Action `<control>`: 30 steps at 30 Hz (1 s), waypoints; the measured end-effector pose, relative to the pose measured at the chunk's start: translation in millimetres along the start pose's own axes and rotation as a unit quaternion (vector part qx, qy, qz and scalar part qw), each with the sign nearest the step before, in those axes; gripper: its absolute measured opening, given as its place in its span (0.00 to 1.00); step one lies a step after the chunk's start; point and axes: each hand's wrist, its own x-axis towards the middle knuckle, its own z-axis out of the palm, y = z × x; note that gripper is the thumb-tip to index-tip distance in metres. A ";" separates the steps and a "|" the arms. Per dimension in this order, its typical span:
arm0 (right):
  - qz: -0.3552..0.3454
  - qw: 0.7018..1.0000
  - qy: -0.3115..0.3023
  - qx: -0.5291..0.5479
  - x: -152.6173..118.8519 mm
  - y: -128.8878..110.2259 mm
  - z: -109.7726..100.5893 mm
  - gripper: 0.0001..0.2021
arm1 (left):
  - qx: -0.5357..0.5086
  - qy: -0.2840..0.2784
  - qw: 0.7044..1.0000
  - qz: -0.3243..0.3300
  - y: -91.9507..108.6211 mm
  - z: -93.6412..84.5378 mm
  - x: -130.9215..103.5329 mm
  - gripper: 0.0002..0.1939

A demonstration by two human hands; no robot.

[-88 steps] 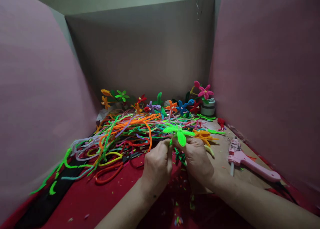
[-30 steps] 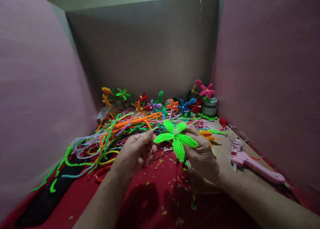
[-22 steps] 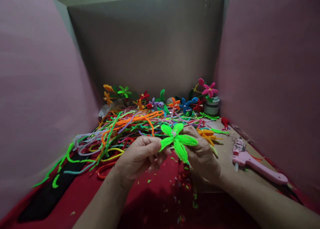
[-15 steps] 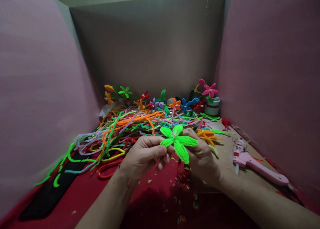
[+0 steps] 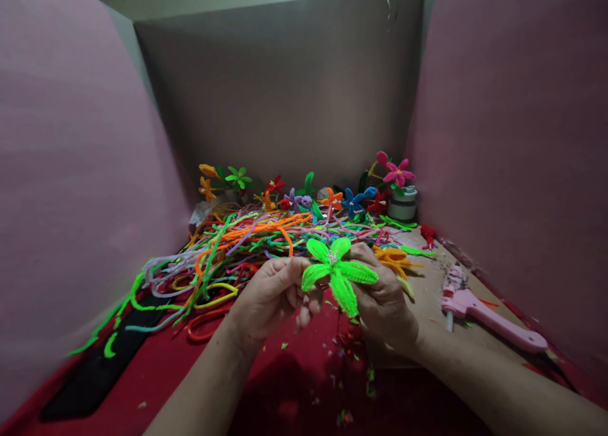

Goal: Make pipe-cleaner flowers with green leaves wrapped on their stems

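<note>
- Here, raised between the two hands above a dark red cloth (image 5: pixel 183 391), is a bright green, five-petalled flower of fuzzy pipe cleaner (image 5: pixel 333 263), with pale specks at its centre.
- I'd judge it light, soft outside and bendy inside, hardly slippery; a hard squeeze could warp the petals, so the base behind the centre seems the best hold.
- The right hand (image 5: pixel 387 300) has its fingers curled together behind it, apparently gripping there, though petals hide the stem.
- The left hand (image 5: pixel 273 293) brings thumb and forefinger close to the nearest petal; whether they pinch it, I can't tell.
- Beyond lies a tangled, multicoloured heap of pipe cleaners (image 5: pixel 254 233); rightward, a pink plastic glue gun (image 5: pixel 491 322).
</note>
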 end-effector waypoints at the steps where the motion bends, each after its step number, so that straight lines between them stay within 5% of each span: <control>1: -0.005 1.000 -0.004 -0.007 0.0 -0.1 -0.2 0.07 | 0.008 0.007 1.000 -0.004 0.0 0.6 0.0 0.20; 14: -0.037 0.998 -0.025 -0.054 0.5 -3.5 0.4 0.10 | 0.029 0.005 0.998 -0.058 3.4 -1.4 -3.0 0.13; 27: -0.020 0.998 -0.010 -0.050 0.7 -5.5 0.2 0.09 | 0.012 0.022 0.999 -0.034 -1.6 0.5 0.0 0.14; 30: -0.020 0.998 0.012 -0.058 2.2 -2.0 -1.6 0.08 | 0.007 0.024 0.999 -0.039 -0.3 -2.4 0.5 0.22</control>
